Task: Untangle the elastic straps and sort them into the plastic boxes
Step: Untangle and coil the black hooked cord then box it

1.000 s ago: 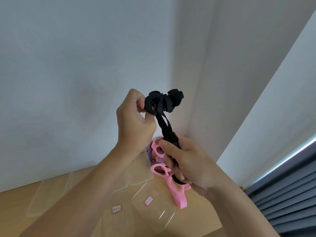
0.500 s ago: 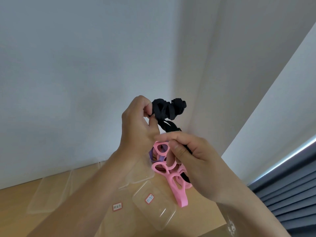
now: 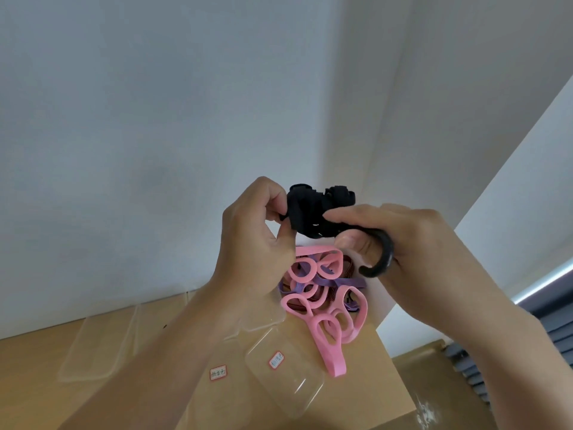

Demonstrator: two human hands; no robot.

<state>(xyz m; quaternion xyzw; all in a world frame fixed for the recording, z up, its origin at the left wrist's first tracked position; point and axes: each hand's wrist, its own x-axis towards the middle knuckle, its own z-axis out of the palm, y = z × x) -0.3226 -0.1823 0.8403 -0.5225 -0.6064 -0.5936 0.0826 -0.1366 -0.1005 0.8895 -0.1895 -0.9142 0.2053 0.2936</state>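
Early days: left hand point(image 3: 251, 240) and right hand point(image 3: 412, 252) pinch the knotted black strap point(image 3: 310, 212); pile point(image 3: 328, 308) at 6 o'clock unsorted, boxes point(image 3: 305, 394) seemingly unfilled.

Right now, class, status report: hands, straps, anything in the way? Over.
Left hand pinches black strap tangle; right hand grips it too. Tangle knotted, held above table. Pink straps heaped behind clear box; nothing blocking.

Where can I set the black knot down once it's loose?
Bare wood lies front-left of the clear lid, and a narrow strip between the labelled box and the table's right edge. The back corner is crowded with pink straps and a purple strap.
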